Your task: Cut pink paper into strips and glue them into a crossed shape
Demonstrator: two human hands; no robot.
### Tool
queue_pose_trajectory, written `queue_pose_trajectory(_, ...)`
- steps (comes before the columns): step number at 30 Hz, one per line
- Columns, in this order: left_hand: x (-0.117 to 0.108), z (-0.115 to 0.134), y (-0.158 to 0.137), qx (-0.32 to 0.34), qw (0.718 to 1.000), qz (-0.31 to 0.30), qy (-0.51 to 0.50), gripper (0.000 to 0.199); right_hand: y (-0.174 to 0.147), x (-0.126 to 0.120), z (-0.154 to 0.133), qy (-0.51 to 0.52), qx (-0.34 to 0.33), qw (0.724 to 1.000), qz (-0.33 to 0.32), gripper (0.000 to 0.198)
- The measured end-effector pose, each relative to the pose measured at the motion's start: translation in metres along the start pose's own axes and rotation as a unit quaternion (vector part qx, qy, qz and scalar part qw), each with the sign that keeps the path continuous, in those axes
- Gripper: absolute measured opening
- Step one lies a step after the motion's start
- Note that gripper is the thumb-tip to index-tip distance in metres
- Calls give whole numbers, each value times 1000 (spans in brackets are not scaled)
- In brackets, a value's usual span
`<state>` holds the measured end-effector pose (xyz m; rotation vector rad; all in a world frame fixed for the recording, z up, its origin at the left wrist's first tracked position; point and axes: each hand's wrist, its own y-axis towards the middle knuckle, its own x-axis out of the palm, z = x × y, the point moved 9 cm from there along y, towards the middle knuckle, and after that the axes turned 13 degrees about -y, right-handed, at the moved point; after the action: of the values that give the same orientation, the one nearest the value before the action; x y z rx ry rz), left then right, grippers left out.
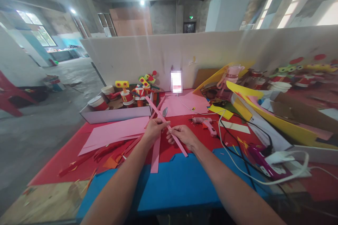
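Between my two hands runs a long, narrow pink paper strip, slanting from upper left to lower right. My left hand pinches it near its middle. Just below and to the right, my right hand grips the same strip, fingers curled beneath it, and the strip's lower end sticks out past them. Under my hands lies another pink strip, upright in view, its end over the blue sheet. Close behind my left hand is a metal spoon, partly covered by the held strip.
A pink glue gun lies right of my hands, near white and black cables. Pink sheets cover the left side. A box holds paper-cup robot figures. At right are a purple power strip and yellow sheets.
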<state>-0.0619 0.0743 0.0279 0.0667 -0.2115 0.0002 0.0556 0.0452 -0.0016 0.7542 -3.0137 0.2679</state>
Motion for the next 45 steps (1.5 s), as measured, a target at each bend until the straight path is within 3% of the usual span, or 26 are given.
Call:
queue_pose_trajectory(9, -8, 18, -2, 0, 1000, 19, -2, 33, -2, 3, 0, -26, 16, 999, -10, 25)
queue_pose_trajectory(16, -24, 15, 2, -14, 998, 55, -19, 36, -2, 4, 1, -33, 4, 999, -12, 29)
queue_pose_trajectory(26, -47, 22, 9, 14, 995, 90, -33, 35, -1, 1, 2, -41, 8, 999, -20, 33)
queue_pose_trajectory(36, -64, 24, 10, 9, 986, 123, -114, 38, -2, -7, 1, -55, 20, 998, -3, 26)
queue_pose_trajectory(40, -65, 24, 9, 1, 980, 140, -140, 37, -1, -17, -1, -66, 14, 997, 38, 25)
queue_pose_trajectory(45, -61, 30, 8, 11, 974, 141, -179, 34, 0, -49, -14, -96, -53, 981, 158, 30)
